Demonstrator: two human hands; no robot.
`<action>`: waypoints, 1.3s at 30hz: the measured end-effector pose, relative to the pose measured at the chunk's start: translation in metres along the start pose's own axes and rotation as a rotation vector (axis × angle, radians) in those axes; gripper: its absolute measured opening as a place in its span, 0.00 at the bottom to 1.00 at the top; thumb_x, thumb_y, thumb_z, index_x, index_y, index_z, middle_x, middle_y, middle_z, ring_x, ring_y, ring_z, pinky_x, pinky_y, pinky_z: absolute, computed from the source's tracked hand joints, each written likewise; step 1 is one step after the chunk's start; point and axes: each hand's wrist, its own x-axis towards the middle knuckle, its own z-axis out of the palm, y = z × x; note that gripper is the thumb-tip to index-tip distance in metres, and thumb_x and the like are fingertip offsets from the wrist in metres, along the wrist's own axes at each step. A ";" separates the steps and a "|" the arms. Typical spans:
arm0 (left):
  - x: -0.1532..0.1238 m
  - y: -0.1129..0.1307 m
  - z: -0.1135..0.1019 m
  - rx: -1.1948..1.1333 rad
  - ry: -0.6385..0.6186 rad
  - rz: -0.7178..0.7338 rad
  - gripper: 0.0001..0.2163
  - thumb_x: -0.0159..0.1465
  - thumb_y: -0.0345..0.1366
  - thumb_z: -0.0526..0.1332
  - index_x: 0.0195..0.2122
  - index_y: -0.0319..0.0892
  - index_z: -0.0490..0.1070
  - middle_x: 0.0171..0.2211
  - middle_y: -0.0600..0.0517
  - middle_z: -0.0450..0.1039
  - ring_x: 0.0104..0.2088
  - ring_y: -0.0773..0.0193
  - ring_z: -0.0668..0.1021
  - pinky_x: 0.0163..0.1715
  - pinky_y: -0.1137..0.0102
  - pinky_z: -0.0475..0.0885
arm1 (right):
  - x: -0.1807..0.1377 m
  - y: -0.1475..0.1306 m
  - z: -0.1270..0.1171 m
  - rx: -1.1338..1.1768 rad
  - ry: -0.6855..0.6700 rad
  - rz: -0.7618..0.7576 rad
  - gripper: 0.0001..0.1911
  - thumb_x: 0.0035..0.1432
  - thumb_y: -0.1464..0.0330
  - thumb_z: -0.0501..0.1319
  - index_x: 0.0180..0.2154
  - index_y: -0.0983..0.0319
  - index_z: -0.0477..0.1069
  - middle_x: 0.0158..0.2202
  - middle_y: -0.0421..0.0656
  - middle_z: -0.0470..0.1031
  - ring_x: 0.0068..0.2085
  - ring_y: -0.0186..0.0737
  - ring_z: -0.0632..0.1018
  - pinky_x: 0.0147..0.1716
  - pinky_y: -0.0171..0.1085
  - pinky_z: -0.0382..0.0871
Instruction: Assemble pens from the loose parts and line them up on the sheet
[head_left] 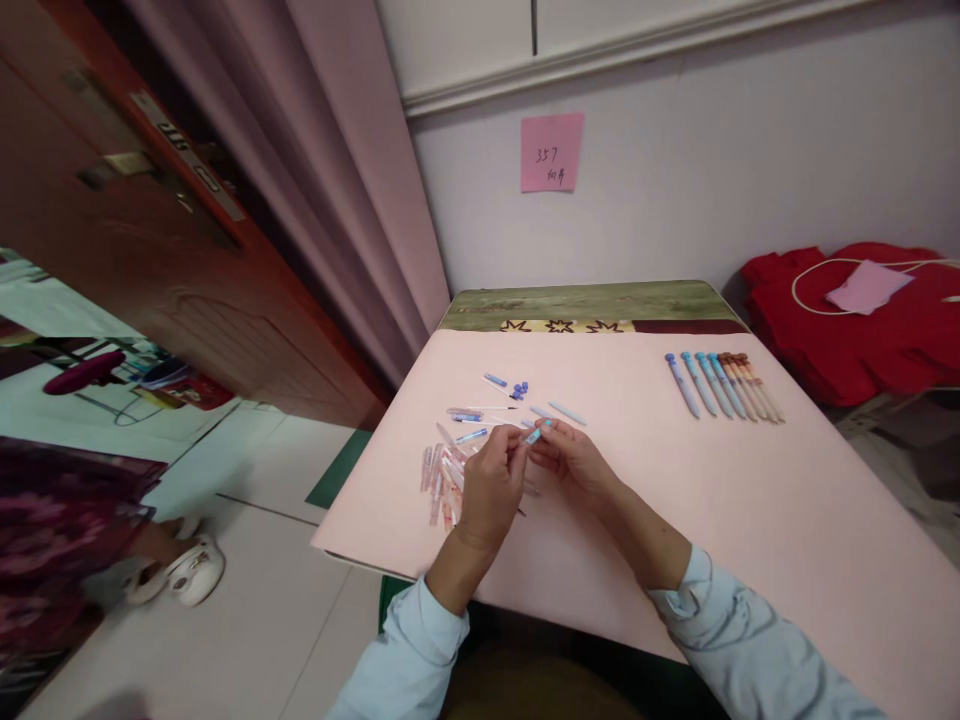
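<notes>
Above the pink-covered table [750,540], both hands meet at a small light-blue pen barrel [533,436]. My left hand [491,485] pinches its near end with closed fingers. The fingers of my right hand [577,460] close on the light-blue top piece [546,426] at the other end; whether the two pieces are joined I cannot tell. Below my left hand lies a pile of clear pinkish pen barrels [436,480]. Just beyond the hands are loose blue barrels [471,436], a thin refill [487,407], dark blue caps [520,390] and a pale tapered pen part [567,412].
A row of assembled pens [712,385], blue and brown, lies at the table's right. Past its right edge sits a red cloth [847,330] with a cord. A wooden door [247,290] and another person's shoe [196,570] are on the left.
</notes>
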 end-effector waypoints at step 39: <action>0.087 -0.097 -0.059 0.461 -0.125 0.020 0.06 0.57 0.29 0.59 0.31 0.42 0.77 0.34 0.49 0.73 0.37 0.61 0.74 0.41 0.67 0.68 | 0.007 -0.009 -0.021 -0.263 0.095 -0.278 0.20 0.50 0.55 0.70 0.40 0.62 0.78 0.31 0.41 0.76 0.23 0.28 0.70 0.20 0.30 0.59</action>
